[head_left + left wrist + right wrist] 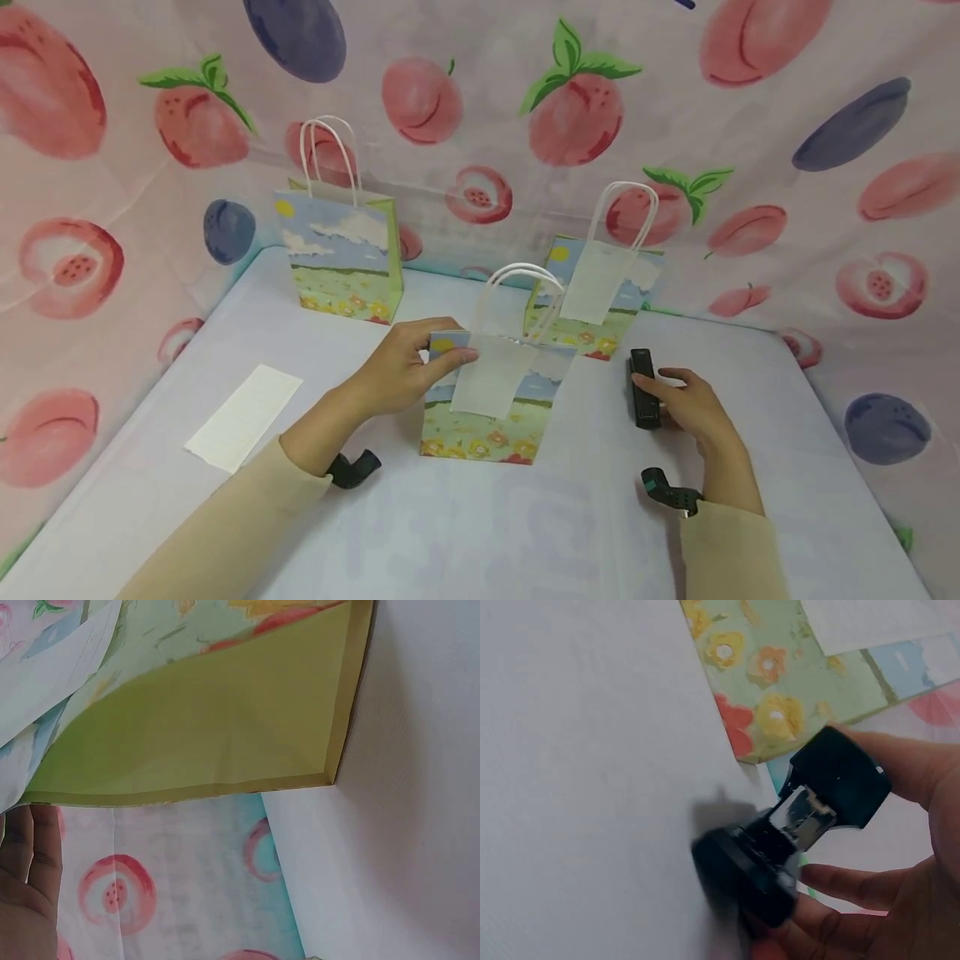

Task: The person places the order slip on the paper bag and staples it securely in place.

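My left hand (399,367) grips the upper left edge of a small paper gift bag (480,437) in mid-table, thumb on the front. The bag carries a painted meadow and sky, white rope handles, and a white paper slip (491,379) hanging over its front from the top edge. In the left wrist view, its green side panel (217,735) faces the camera and fingers show at the lower left. My right hand (697,408) holds a black stapler (645,390) to the right of the bag. The right wrist view shows the stapler's (840,780) jaws apart, between thumb and fingers.
A matching bag (341,258) stands at the back left. Another bag (588,333), with a white slip (600,283) over its front, stands behind the held one. On the table's left lies a loose white slip (243,417). A fruit-print cloth (480,100) hangs behind the table.
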### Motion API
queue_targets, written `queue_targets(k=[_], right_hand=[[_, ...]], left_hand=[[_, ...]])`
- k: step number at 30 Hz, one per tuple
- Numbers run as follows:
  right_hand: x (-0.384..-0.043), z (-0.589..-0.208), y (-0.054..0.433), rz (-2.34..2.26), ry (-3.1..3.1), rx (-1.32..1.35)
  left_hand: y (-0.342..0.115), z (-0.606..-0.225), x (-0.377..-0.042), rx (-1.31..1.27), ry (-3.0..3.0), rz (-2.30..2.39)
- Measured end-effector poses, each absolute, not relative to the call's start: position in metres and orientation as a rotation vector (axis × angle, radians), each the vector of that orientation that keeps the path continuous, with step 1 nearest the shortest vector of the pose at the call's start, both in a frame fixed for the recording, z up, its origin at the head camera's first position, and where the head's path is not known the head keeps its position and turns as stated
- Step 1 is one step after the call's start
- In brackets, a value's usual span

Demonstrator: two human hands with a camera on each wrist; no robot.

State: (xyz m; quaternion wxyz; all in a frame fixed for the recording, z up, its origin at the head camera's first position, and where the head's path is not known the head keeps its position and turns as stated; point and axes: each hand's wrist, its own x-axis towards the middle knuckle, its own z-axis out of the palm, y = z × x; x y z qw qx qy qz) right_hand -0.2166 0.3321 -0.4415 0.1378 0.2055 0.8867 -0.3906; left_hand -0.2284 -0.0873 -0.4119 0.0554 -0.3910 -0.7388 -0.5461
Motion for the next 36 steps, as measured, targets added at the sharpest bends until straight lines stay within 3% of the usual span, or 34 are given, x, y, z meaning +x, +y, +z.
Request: queue_targets(k=[12, 24, 36], right_hand=[[-0.220, -0.442, 0.325, -1.320, 2.546, 0.578], [-0.214, -0.404, 0.308, -1.906, 2.464, 0.579], [-0.192, -0.367, 0.282, -2.578, 2.117, 0.218]], left_hand=[[-0.088, -0.419, -0.226, -1.203, -2.223, -1.676], [-0.088, -0.416, -0.227, -1.251, -2.206, -1.658], [-0.085, -0.414, -0.228, -1.275, -2.161, -1.645]])
